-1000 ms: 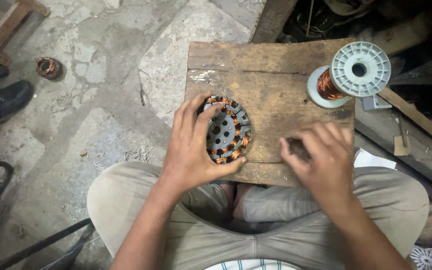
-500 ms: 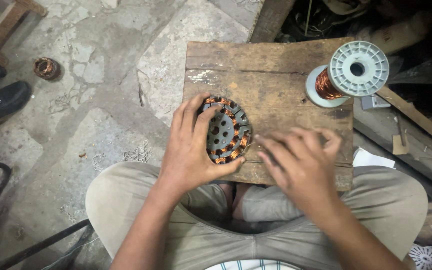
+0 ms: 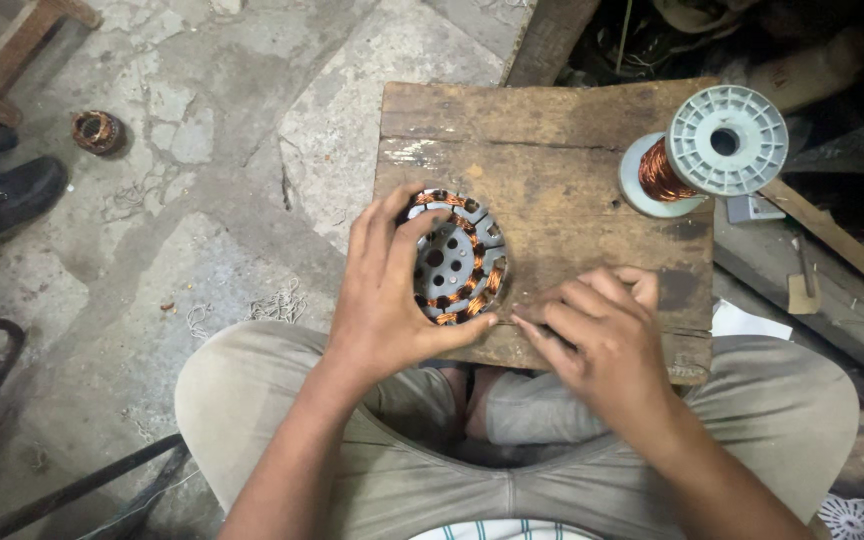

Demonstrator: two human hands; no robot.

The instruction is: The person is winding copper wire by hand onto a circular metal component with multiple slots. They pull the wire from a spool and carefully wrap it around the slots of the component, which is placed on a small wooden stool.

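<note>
A round metal stator (image 3: pixel 455 257) with copper wire coils around its rim lies on a worn wooden board (image 3: pixel 552 150) resting over my legs. My left hand (image 3: pixel 387 295) cups the stator's left side, thumb and fingers around its edge. My right hand (image 3: pixel 597 340) rests on the board just right of the stator, fingers pointing toward its lower edge; whether it pinches a wire I cannot tell. A white plastic spool of copper wire (image 3: pixel 712 150) lies at the board's far right corner.
The floor is cracked stone (image 3: pixel 202 200). Another small wound coil (image 3: pixel 98 131) lies on it at far left, near a dark shoe (image 3: pixel 7 200) and a wooden stool leg (image 3: pixel 22 50). Wooden slats and clutter (image 3: pixel 822 240) crowd the right side.
My right hand has slid left across the board, from its right part to just beside the stator. The left hand and stator have stayed put.
</note>
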